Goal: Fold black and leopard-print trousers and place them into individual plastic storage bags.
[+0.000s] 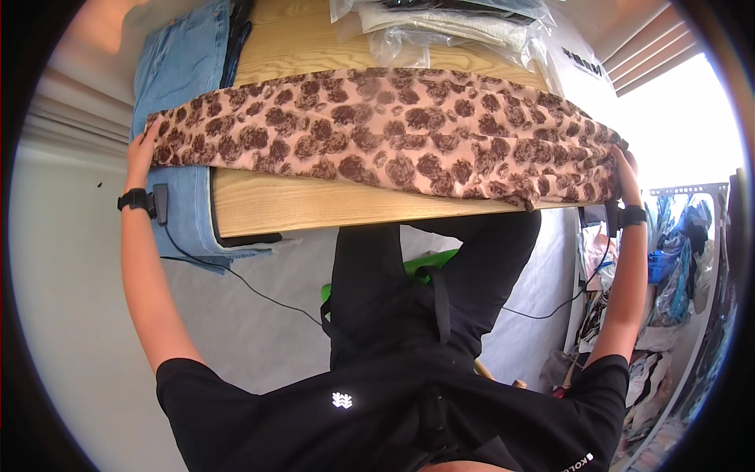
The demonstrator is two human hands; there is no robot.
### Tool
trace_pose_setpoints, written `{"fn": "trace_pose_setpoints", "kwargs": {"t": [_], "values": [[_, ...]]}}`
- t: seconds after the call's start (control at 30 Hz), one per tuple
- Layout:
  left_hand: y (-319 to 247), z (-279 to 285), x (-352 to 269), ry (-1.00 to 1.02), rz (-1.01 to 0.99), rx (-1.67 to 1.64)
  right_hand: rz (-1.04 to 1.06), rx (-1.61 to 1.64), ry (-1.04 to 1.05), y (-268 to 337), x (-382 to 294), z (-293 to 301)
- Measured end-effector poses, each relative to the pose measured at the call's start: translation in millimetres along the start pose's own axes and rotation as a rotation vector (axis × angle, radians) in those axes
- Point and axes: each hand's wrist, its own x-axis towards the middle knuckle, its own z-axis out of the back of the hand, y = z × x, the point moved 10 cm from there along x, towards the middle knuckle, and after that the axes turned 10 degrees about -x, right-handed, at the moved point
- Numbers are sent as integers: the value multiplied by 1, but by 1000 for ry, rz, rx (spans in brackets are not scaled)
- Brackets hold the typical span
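Note:
A long pink cloth with dark brown rose prints [377,135] stretches across the wooden table [283,203], spread sideways in a folded band. At its left end my left hand [142,150] grips the edge, over a pair of light blue jeans [180,71]. My right hand [627,171] holds the opposite end, at the table's right side. Soft folds run along the band, and its lower right edge is bunched near the table's front edge. The cloth hides part of the fingers of both hands.
Clear plastic bags with folded garments [448,29] lie at the table's back. The jeans hang over the front left edge. Cables run from both wrist straps. To the right stands a rack [678,253] of bagged clothes. A green seat [433,262] shows beneath me.

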Motion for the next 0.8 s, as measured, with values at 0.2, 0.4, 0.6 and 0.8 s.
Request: {"fn": "trace_pose_setpoints", "kwargs": {"t": [0.2, 0.4, 0.6, 0.8], "values": [[-30, -26, -46, 179, 152, -137, -148, 301, 462, 45, -60, -7], [-13, 20, -24, -120, -186, -348, -91, 416, 379, 28, -32, -9], [8, 44, -33, -72, -62, -231, 0, 211, 213, 26, -23, 20], [46, 34, -30, 45, -148, 199, 17, -5, 226, 24, -25, -11]]}}
